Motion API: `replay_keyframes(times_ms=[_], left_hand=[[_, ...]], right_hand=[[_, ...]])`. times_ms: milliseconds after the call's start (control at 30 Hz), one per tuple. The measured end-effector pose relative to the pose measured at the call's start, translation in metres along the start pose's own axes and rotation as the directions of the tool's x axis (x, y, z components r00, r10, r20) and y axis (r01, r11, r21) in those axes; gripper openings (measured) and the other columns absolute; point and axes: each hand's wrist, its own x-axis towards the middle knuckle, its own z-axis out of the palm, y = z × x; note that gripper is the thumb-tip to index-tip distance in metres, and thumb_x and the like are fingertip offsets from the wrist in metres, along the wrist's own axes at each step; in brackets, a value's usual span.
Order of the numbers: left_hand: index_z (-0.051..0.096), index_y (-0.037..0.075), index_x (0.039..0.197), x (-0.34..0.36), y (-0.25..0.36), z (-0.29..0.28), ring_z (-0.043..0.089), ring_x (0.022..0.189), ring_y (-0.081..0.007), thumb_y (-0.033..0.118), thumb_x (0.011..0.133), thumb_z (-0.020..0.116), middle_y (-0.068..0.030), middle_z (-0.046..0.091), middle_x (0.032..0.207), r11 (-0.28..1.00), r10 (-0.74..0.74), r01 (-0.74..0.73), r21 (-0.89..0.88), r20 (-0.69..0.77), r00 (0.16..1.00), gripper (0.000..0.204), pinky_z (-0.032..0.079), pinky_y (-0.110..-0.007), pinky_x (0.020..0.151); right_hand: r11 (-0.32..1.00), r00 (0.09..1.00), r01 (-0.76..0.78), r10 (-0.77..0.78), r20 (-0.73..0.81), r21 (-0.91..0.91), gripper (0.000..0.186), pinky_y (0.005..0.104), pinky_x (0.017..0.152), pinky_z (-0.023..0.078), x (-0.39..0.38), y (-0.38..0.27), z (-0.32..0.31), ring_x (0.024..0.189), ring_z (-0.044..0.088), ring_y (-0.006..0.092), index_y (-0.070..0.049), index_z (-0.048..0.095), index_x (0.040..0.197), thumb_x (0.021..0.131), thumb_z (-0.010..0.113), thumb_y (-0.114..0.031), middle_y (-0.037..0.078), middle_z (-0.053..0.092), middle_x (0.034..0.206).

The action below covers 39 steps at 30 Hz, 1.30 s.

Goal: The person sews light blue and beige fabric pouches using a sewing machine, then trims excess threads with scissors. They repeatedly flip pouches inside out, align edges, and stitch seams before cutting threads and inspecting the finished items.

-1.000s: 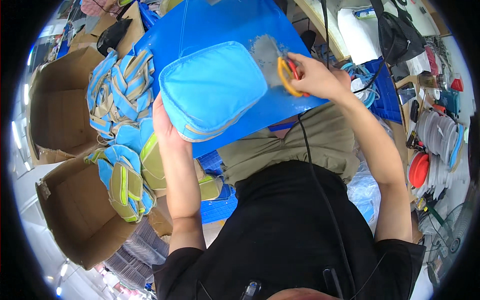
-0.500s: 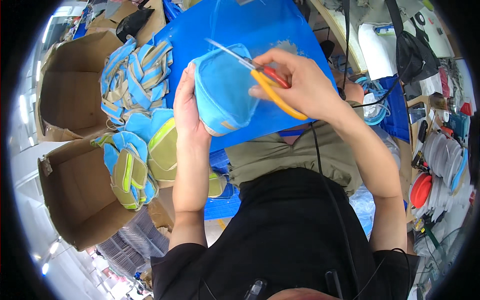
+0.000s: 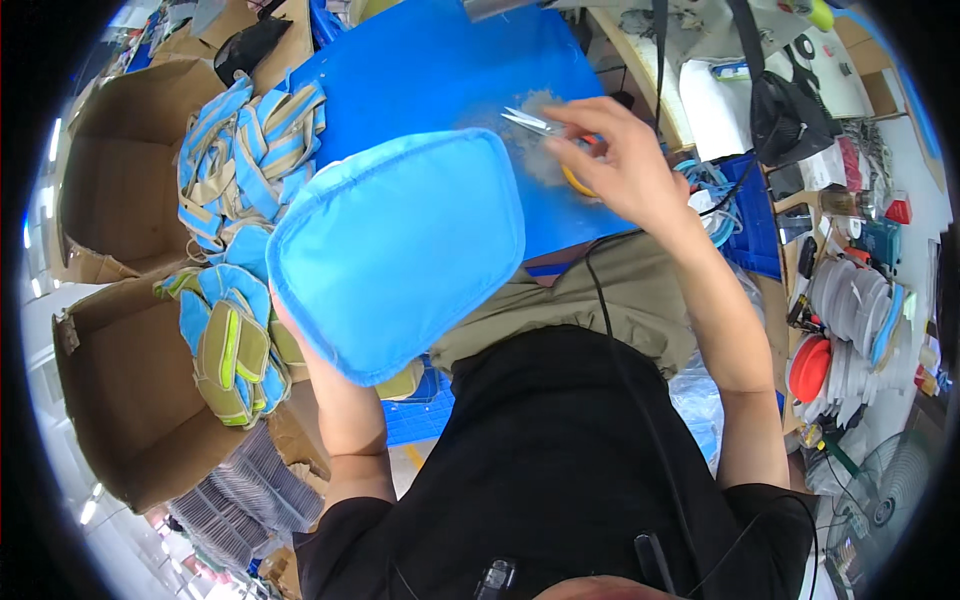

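A light-blue fabric bag (image 3: 400, 250) is held up over the near left of the blue tabletop, its broad, rounded, seam-edged side facing up. My left hand (image 3: 287, 312) grips it from behind and underneath. Only a sliver of that hand shows at the bag's left edge; the fingers are mostly hidden. To the right, apart from the bag, my right hand (image 3: 622, 165) is closed around a pair of scissors (image 3: 528, 122) with red and yellow handles. Their blades point left above the table and are slightly apart.
The blue table (image 3: 400, 85) carries a patch of grey lint. At left, two cardboard boxes (image 3: 125, 375) stand beside blue-and-beige straps (image 3: 250, 150) and green-and-blue fabric pieces (image 3: 232, 350). A black pouch (image 3: 790, 118) hangs at right. A thin cable (image 3: 605, 290) runs down across my front.
My left hand has brought the bag nearer and turned it, so a flat outer side now shows instead of its open inside. The scissors have moved away to the right of the bag.
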Motion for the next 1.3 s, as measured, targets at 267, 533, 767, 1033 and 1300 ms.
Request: replay_keyframes(times_ms=[267,533,767,1033,1300], left_hand=[[0.019,0.003,0.16,0.033,-0.014,0.049,0.029,0.148,-0.0373,0.054,0.105,0.032,-0.0173,0.028,0.163,0.977,0.195,-0.208,-0.04,0.547,0.814,0.076,0.024,-0.057,0.121],[0.043,-0.001,0.142,0.047,-0.062,0.079,0.062,0.116,-0.0266,0.008,0.096,0.065,-0.0147,0.058,0.133,0.705,0.488,-0.434,0.56,0.061,0.871,0.052,0.056,-0.044,0.093],[0.06,-0.001,0.122,0.112,-0.029,0.057,0.07,0.094,-0.0184,-0.002,0.097,0.059,-0.0118,0.07,0.113,0.74,0.432,-0.403,0.539,0.078,0.898,0.025,0.062,-0.033,0.069],[0.061,-0.002,0.118,0.105,-0.033,0.036,0.07,0.097,-0.0181,-0.005,0.09,0.068,-0.0126,0.071,0.11,0.54,0.627,-0.6,0.59,0.192,0.755,0.029,0.061,-0.033,0.077],[0.068,-0.005,0.101,0.073,-0.02,0.051,0.067,0.087,-0.0129,-0.001,0.078,0.076,-0.0103,0.073,0.1,-0.071,0.556,-0.585,0.808,0.519,0.649,0.025,0.053,-0.029,0.079]], right_hand=[[0.762,0.969,-0.231,0.236,0.073,0.604,0.02,0.0245,0.061,0.051,0.035,-0.075,0.015,0.068,0.063,0.006,0.001,0.072,0.096,0.092,0.076,-0.018,0.002,0.072,0.077],[0.721,0.953,-0.092,0.264,-0.15,0.687,0.013,0.0211,0.059,0.049,0.057,-0.084,0.005,0.064,0.058,0.0046,-0.001,0.065,0.093,0.095,0.071,-0.012,0.0,0.067,0.082],[0.999,0.844,-0.022,0.035,-0.535,0.03,0.029,0.0215,0.063,0.05,0.102,0.001,-0.118,0.068,0.063,0.0087,0.0,0.062,0.121,0.096,0.069,-0.013,0.004,0.069,0.084],[0.922,0.889,-0.161,-0.02,-0.458,-0.352,0.025,0.0236,0.063,0.051,0.126,0.011,-0.151,0.067,0.066,0.0088,-0.003,0.07,0.103,0.098,0.069,-0.028,0.004,0.072,0.079],[0.959,0.856,-0.181,0.044,-0.514,-0.22,0.025,0.0221,0.065,0.052,0.129,0.025,-0.15,0.069,0.067,0.0079,-0.001,0.071,0.105,0.098,0.069,-0.025,0.003,0.073,0.081]])
